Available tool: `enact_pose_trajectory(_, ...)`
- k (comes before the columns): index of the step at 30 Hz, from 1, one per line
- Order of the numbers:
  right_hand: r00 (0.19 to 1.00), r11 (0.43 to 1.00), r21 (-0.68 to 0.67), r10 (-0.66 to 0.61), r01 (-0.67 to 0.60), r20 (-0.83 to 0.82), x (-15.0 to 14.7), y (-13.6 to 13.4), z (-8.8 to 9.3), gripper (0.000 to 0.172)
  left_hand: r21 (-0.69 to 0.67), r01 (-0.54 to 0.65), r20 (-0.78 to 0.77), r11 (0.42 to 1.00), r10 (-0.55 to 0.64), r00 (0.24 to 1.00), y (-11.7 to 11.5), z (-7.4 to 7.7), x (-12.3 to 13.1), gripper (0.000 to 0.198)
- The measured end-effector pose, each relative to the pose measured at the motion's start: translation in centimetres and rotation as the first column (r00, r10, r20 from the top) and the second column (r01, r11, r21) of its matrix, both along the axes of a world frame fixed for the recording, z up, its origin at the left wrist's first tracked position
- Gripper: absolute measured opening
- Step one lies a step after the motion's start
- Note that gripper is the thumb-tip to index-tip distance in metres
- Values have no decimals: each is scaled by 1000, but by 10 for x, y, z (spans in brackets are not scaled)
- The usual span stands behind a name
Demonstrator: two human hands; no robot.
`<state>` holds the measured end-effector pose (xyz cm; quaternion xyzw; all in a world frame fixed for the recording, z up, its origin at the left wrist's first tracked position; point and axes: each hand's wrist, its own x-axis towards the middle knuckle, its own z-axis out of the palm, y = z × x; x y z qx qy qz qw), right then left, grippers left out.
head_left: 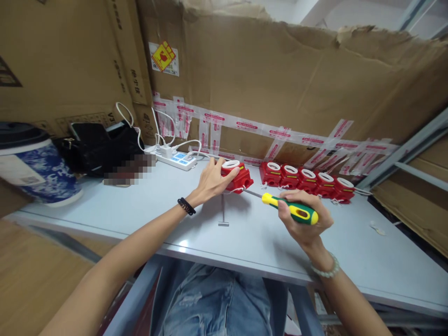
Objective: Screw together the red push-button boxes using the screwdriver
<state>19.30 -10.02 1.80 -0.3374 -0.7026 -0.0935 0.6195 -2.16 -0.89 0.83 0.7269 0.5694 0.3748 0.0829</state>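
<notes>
My left hand (212, 179) grips a red plastic part with a white ring on top (240, 176), lifted a little above the pale table (140, 210). My right hand (304, 219) is closed around the green and yellow handle of a screwdriver (292, 210). Its thin shaft points left, with the tip at the red part's side. A thin metal T-shaped pin (223, 212) hangs or stands just below the held part. Several more red parts with white rings (308, 179) sit in a row on the table to the right.
A white power strip with cables (177, 159) lies at the back. A black bag (100, 147) and a blue-and-white tub with a dark lid (33, 163) stand at the left. Taped cardboard walls (280, 84) close the back. A metal shelf frame (406, 154) is at right.
</notes>
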Motion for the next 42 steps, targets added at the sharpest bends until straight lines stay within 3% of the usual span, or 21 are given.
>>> enact_pose_trajectory(3, 997, 991, -127, -36, 45, 75, 0, 0, 3, 21, 38, -61, -6, 997, 61, 998, 6, 1, -5, 46)
enact_pose_trajectory(6, 994, 943, -321, -60, 86, 90, 3, 5, 6, 23, 70, -127, -10, 989, 128, 992, 13, 2, -11, 46)
enact_pose_trajectory(11, 992, 784, -612, -43, 109, 122, 12, 15, 7, 36, 129, -192, -57, 973, 201, 978, 17, 2, -16, 44)
enact_pose_trajectory(15, 999, 671, -740, -16, 40, 39, 16, 18, 8, 42, 146, -202, -68, 968, 214, 975, 15, 5, -16, 43)
enact_pose_trajectory(18, 999, 617, -786, 34, -40, -24, 17, 18, 10, 38, 148, -208, -60, 967, 218, 974, 14, 7, -16, 44)
enact_pose_trajectory(20, 999, 617, -785, 44, -47, -25, 19, 18, 12, 36, 148, -206, -55, 967, 216, 975, 13, 8, -16, 45)
enact_pose_trajectory(25, 997, 685, -728, 46, 11, 59, 24, 18, 18, 35, 144, -197, -46, 970, 205, 978, 12, 9, -14, 45)
enact_pose_trajectory(30, 998, 652, -758, 36, 13, 48, 23, 18, 13, 40, 157, -195, -33, 968, 202, 979, 11, 9, -15, 45)
enact_pose_trajectory(33, 990, 631, -773, 65, 59, 128, 20, 18, 12, 42, 170, -178, -25, 969, 185, 982, 10, 9, -15, 44)
enact_pose_trajectory(36, 980, 650, -753, 58, 106, 188, 18, 16, 15, 48, 184, -168, -31, 968, 176, 984, 9, 9, -13, 43)
enact_pose_trajectory(42, 999, 696, -718, -15, 35, 34, 18, 16, 16, 36, 172, -167, -61, 971, 179, 982, 6, 9, -9, 43)
